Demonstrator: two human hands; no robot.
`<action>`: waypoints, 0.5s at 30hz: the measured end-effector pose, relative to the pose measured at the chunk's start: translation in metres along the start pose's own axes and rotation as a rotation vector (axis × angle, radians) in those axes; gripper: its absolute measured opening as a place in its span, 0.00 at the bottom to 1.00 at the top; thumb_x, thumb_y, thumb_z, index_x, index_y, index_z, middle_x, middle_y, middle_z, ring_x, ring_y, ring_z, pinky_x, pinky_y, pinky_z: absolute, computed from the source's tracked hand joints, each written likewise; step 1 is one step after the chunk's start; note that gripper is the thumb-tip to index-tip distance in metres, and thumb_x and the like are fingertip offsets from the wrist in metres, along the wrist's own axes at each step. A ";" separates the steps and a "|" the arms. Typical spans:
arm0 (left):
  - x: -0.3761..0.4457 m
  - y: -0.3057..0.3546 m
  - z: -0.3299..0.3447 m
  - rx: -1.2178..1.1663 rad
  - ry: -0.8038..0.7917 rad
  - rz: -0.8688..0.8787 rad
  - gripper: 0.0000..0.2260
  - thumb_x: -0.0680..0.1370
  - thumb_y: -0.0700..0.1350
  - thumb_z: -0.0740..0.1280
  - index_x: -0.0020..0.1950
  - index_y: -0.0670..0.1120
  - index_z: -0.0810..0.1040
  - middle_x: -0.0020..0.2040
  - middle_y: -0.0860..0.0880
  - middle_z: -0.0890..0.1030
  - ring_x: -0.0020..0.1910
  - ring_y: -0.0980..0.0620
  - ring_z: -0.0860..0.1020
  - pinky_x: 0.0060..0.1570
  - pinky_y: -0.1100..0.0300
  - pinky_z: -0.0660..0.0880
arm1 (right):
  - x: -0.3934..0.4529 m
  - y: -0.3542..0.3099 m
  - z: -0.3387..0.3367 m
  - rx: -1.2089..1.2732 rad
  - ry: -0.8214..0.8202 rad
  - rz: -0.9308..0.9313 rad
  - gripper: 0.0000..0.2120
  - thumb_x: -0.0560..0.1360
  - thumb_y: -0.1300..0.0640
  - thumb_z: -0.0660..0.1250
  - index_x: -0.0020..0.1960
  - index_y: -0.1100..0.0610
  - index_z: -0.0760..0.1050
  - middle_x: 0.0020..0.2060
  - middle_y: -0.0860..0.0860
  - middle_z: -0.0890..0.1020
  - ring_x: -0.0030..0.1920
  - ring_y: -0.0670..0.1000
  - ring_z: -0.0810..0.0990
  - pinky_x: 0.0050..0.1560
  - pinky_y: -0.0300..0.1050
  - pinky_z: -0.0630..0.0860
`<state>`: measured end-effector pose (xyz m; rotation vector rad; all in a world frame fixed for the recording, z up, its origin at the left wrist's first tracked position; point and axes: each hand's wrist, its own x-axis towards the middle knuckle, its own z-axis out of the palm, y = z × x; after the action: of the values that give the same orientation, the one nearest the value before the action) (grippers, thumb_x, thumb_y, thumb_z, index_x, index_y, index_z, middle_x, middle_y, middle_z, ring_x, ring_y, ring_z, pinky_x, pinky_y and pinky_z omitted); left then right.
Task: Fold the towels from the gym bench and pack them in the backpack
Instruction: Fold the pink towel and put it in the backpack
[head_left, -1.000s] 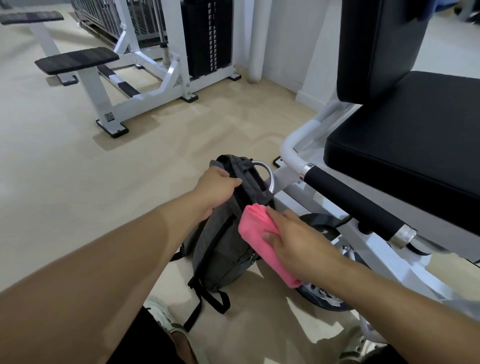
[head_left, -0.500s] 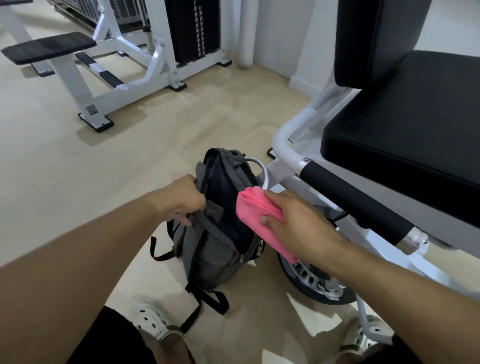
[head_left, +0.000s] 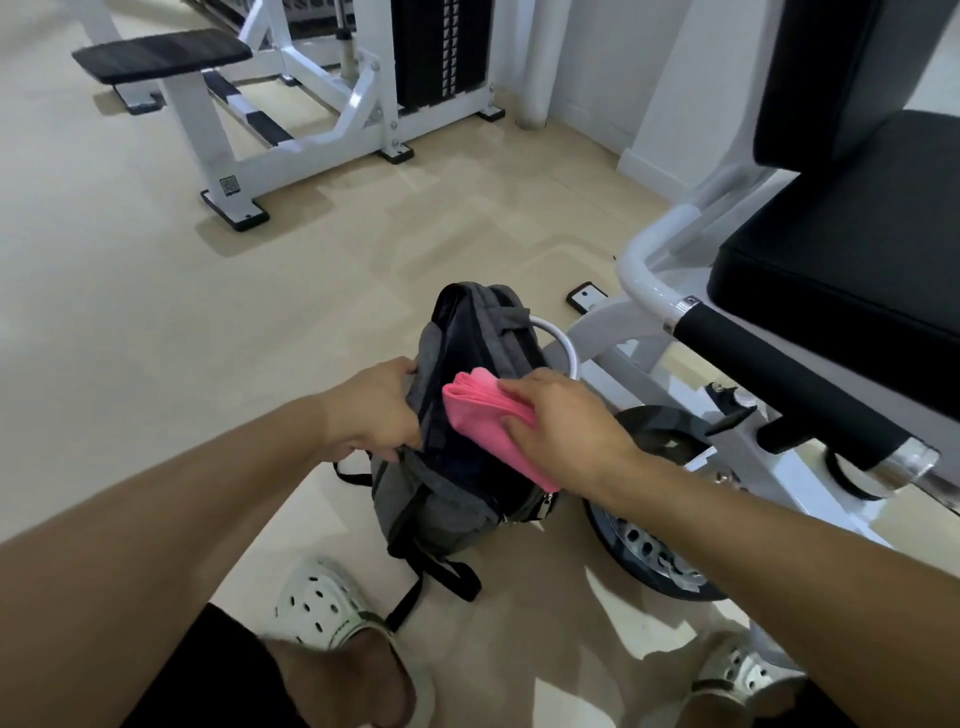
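Right now the packing stage is under way, judging by how things are lying. Taking the biggest thing first, the gym bench (head_left: 852, 291) is standing on the person's right, and the part of its black padded seat that is showing is carrying no towels, though much of it is running out of view, so I cannot tell whether more are waiting there. Beside its white frame the grey backpack (head_left: 447, 499) is sitting upright on the floor (head_left: 156, 312) with its main opening gaping toward the camera; the dark inside is showing nothing I can make out, so how many towels are already packed cannot be told. The left hand (head_left: 371, 410) is gripping the near left edge of the opening, fingers curled round the fabric, holding it apart. The right hand (head_left: 563, 421) is holding the pink towel (head_left: 485, 421), already folded into a flat stack, fingers lying over the top and thumb side pinching it. That towel is hanging at the mouth of the bag, its leading end over the opening, not yet inside. Folding of this one looks finished; sliding it in and letting go is what appears left.
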<state>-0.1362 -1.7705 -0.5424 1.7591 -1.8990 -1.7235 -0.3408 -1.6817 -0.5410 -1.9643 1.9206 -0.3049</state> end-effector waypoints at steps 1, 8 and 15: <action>-0.001 -0.001 0.000 -0.005 0.004 0.005 0.38 0.71 0.30 0.74 0.77 0.49 0.64 0.56 0.41 0.82 0.53 0.40 0.83 0.49 0.45 0.84 | 0.009 -0.005 0.008 -0.004 0.013 0.006 0.14 0.82 0.52 0.62 0.64 0.52 0.79 0.50 0.51 0.77 0.47 0.53 0.78 0.51 0.51 0.77; 0.000 -0.007 -0.011 -0.036 0.024 0.019 0.38 0.73 0.31 0.74 0.78 0.49 0.62 0.58 0.42 0.82 0.52 0.40 0.83 0.48 0.49 0.84 | 0.067 -0.016 0.070 0.075 0.115 0.177 0.18 0.84 0.54 0.57 0.72 0.57 0.70 0.61 0.58 0.73 0.60 0.60 0.73 0.62 0.55 0.74; 0.001 -0.009 -0.013 -0.040 0.011 0.020 0.39 0.73 0.30 0.73 0.79 0.49 0.60 0.60 0.42 0.81 0.53 0.41 0.83 0.42 0.54 0.84 | 0.070 0.008 0.111 -0.127 -0.092 0.226 0.19 0.82 0.61 0.59 0.73 0.53 0.65 0.61 0.58 0.71 0.63 0.62 0.71 0.61 0.59 0.74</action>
<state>-0.1220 -1.7778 -0.5448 1.7262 -1.8584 -1.7284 -0.2997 -1.7381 -0.6521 -1.7789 2.1219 -0.0303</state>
